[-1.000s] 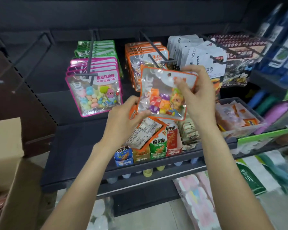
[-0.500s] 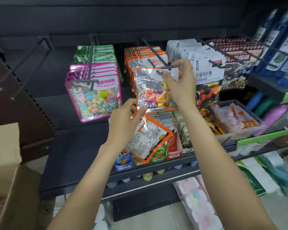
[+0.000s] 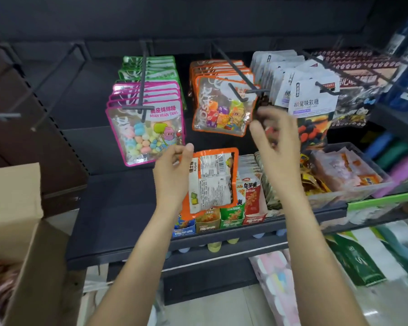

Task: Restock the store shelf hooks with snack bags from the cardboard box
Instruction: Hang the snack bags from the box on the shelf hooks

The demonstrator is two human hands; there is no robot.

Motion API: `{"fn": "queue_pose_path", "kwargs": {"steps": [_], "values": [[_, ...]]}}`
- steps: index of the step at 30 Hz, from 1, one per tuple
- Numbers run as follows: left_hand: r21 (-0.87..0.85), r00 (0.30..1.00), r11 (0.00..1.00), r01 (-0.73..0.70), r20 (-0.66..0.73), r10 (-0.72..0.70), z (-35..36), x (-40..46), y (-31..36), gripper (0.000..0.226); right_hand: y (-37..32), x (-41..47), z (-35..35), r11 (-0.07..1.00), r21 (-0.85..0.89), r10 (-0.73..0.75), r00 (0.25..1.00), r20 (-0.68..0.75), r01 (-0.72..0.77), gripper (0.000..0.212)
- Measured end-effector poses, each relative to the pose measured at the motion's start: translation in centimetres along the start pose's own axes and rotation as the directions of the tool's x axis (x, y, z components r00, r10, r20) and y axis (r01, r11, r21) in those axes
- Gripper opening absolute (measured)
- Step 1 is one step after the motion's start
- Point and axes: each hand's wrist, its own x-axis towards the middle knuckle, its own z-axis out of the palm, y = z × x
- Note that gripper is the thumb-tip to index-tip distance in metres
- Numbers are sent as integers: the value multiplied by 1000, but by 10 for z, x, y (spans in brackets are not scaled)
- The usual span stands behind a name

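Observation:
An orange-edged candy bag [image 3: 222,107] hangs at the front of the middle hook [image 3: 236,74], with several like it behind. My right hand [image 3: 276,137] hovers just right of that bag, fingers loosely curled and holding nothing. My left hand [image 3: 172,175] pinches the top corner of another orange-edged bag [image 3: 211,182], its printed back facing me, held below the hook over the lower shelf. The cardboard box [image 3: 12,208] stands at the left edge, its flap raised.
Pink and green candy bags [image 3: 146,128] fill the hook on the left. White and dark bags [image 3: 311,102] hang to the right. Two bare hooks [image 3: 54,74] jut out at far left. Small snack packs [image 3: 243,198] and a clear bin [image 3: 353,184] line the shelf below.
My right hand slid the orange-edged bag onto the middle hook, let go of it and drew back to the right. My left hand still holds the other bag.

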Motion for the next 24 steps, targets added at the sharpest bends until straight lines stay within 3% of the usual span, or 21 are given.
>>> {"fn": "queue_pose_path", "kwargs": {"steps": [2, 4, 6, 8, 11, 13, 15, 17, 19, 22, 24], "values": [[-174, 989, 973, 149, 6, -150, 8, -5, 0, 22, -2, -36, -11, 973, 155, 126, 954, 274, -173, 46], [-337, 957, 897, 286, 51, -286, 18, -11, 7, 22, 2, -58, -10, 909, 252, 199, 876, 439, -333, 58], [-417, 925, 827, 376, 126, -357, 26, -16, 15, 21, 10, -66, -8, 872, 296, 231, 861, 453, -390, 57], [-447, 925, 810, 380, 208, -319, 27, -21, 23, 24, 15, -64, -13, 775, 384, 326, 839, 436, -501, 45], [-396, 954, 911, 116, 299, 9, 14, -21, 20, 31, 16, -56, -25, 547, 531, 444, 762, 471, -647, 25], [-293, 847, 938, -187, 435, 305, 1, -16, 15, 28, 15, -53, -30, 417, 562, 503, 697, 512, -714, 21], [-173, 723, 882, -439, 514, 461, -6, -9, 16, 29, 15, -51, -31, 335, 557, 534, 640, 553, -760, 27], [-79, 765, 860, -504, 421, 487, -6, -4, 26, 16, 12, -49, -32, 368, 508, 497, 627, 600, -778, 26], [-70, 844, 901, -429, 325, 427, -1, 0, 35, 9, 13, -44, -34, 490, 424, 453, 638, 623, -762, 43], [-53, 919, 951, -306, 246, 309, 10, 9, 41, 22, 12, -36, -33, 644, 382, 422, 724, 545, -663, 64], [-45, 939, 962, -268, 212, 272, 16, 12, 43, 44, 8, -32, -28, 701, 414, 404, 801, 442, -581, 72]]}}
